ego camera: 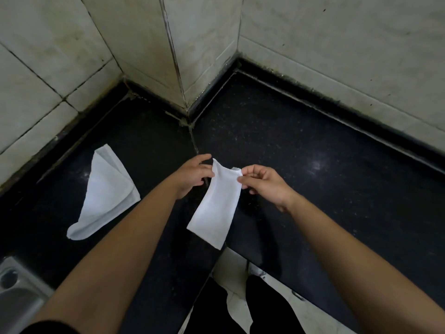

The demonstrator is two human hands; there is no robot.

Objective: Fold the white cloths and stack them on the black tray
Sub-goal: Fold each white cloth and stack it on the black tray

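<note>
I see my left hand [192, 175] and right hand [262, 183] each pinching a top corner of a folded white cloth [215, 208], which hangs in a narrow strip over the black countertop [301, 145]. A second white cloth [106, 194] lies loosely folded on the left. A steel sink [16, 295] shows at the near left, and tiled walls [337, 44] rise at the far side.

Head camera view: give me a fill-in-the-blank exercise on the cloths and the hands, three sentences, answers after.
1. In view are ____ white cloths.
2. The left hand and right hand pinch the narrow folded cloth, while the second cloth lies on the ____ countertop.
3. The second cloth lies on the ____ hand's side.
Missing words: two; black; left.
</note>
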